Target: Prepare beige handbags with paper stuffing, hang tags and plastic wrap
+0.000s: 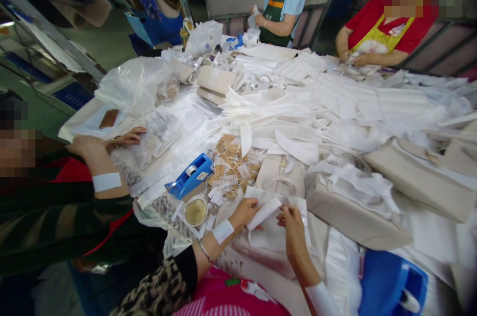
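A thin white wrapping sheet (264, 214), rolled over along one side, lies between my two hands above a pale beige bag (261, 254). My left hand (243, 214) grips the sheet's left end, its fingertips partly hidden behind it. At the right end my right hand (293, 225) pinches the edge between thumb and fingers. Just beyond my hands stands another beige bag (278, 177). Left of it lies a heap of brown and white tags (229, 167) with strings. A blue tape dispenser (191, 175) and a round tub (196, 211) are near my left forearm.
More beige bags (357, 211) stand at right, with a second blue tape dispenser (393, 283) at the front. White sheets (272, 112) are piled across the middle. A co-worker's hand (130, 137) rests on a plastic-wrapped packet at left; two people work across the table.
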`<state>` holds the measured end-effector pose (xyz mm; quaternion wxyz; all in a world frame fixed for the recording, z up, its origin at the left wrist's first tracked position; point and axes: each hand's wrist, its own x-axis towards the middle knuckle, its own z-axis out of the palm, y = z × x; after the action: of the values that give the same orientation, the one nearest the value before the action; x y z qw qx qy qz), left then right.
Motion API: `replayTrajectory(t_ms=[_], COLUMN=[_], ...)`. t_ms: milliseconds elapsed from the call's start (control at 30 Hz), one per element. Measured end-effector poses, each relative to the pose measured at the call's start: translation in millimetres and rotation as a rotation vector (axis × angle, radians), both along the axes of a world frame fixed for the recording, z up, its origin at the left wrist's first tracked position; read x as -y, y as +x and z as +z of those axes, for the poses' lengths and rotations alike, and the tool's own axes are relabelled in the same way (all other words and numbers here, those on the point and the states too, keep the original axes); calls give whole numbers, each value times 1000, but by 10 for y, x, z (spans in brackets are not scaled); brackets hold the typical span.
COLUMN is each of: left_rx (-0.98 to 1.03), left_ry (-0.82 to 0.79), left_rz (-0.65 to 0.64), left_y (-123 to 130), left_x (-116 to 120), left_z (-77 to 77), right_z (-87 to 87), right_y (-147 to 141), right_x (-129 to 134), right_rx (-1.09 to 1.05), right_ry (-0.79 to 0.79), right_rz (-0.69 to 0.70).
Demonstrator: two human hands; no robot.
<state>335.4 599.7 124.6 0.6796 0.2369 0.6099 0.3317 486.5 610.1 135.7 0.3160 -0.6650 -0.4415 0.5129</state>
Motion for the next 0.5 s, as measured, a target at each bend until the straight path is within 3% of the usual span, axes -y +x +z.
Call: replayTrajectory(t_ms=[100, 500], left_rx=[92, 424], left_ry=[2, 110], left_rz=[13, 131], left_y=[-5, -182], left_x=[9, 133], left_z=[9, 109], right_z=[102, 112], right_y=[-36, -218], right_x=[-143, -418], right_rx=[-127, 2], right_ry=[-124, 6], right_rz=[105, 302])
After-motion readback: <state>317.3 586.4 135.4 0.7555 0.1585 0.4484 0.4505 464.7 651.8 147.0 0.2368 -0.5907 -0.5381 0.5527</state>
